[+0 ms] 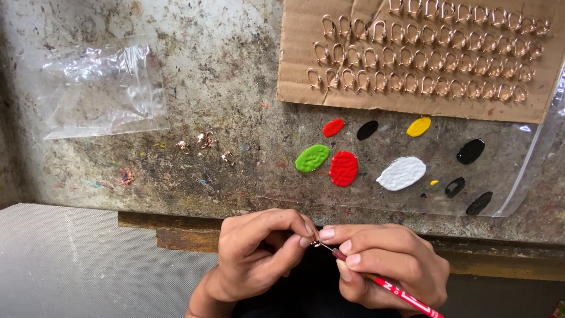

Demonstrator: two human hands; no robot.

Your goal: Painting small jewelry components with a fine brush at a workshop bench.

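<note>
Left hand [256, 259] at the bottom, fingers curled, thumb and forefinger pinching a small metal ring [316, 242] at the tips. Right hand [385, 262] just beside it, fingers closed around a red brush [400, 293]; brush tip touches the ring. Both hands sit over the near bench edge [176, 227], knuckles nearly meeting.

Past the hands, on the stained bench: clear plastic sheet [529, 171] carrying paint blobs, namely green [312, 158], big red [344, 168], small red [333, 127], white [401, 173], yellow [419, 126], and several black [471, 151]. Left of the paint, a few loose rings [206, 141] lie scattered, well apart from the hands.

Farther back left, an empty-looking clear bag [100, 91], crumpled. Farther back right, a cardboard sheet [294, 70] with rows of copper-coloured rings [421, 59] stuck into it, standing up in lines. Grey mat [70, 265] lower left, below the bench.
</note>
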